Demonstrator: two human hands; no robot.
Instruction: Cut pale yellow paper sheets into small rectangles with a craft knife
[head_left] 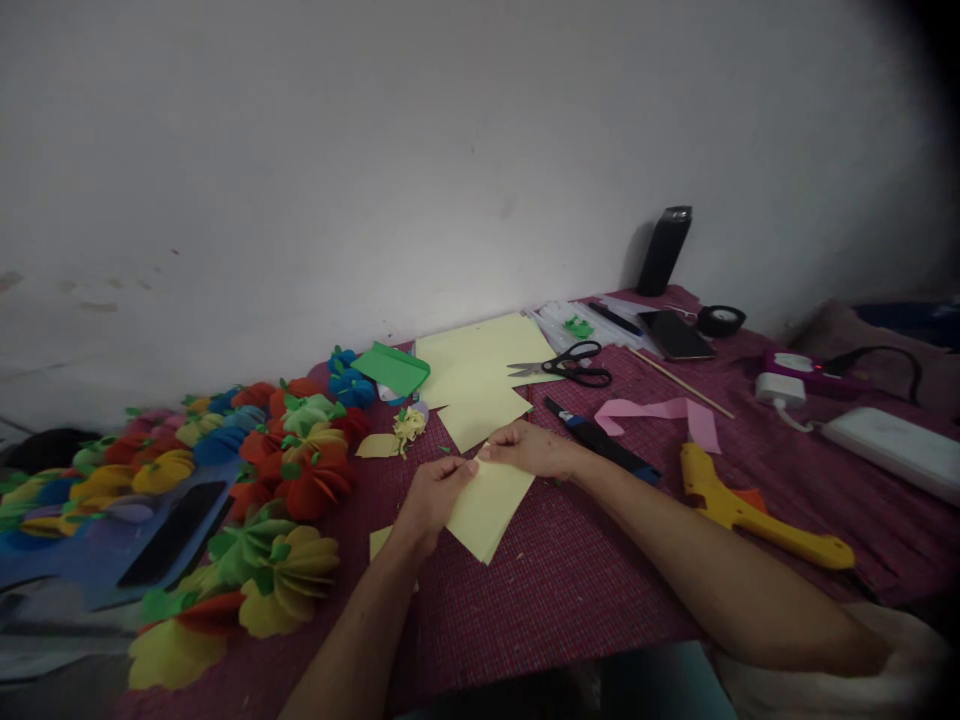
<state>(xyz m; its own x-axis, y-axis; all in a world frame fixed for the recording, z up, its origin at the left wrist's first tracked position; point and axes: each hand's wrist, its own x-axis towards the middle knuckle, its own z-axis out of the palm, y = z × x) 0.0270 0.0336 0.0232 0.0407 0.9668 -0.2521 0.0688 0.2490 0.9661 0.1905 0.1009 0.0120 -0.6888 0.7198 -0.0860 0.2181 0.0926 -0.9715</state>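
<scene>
Between my two hands is a folded sheet of pale yellow paper [491, 508], tilted above the table cloth. My left hand [436, 500] pinches its upper left edge with thumb and fingers. At the top edge, my right hand [525, 450] is closed on the same paper, its thumb close to the left one. Just beyond lie more yellow paper sheets [472, 355], with black-handled scissors [574, 365] resting on their right side. A utility knife [600, 440] lies close to my right wrist. Yellow paper scraps [409, 425] sit beyond my left hand.
Colourful paper pumpkins [300, 470] crowd the left side. A yellow glue gun [757, 515], pink paper strip [660, 410] and wooden stick [682, 382] lie at right. Farther back are a phone [675, 334], black tape [721, 320] and an upright black bottle [664, 252] by the wall.
</scene>
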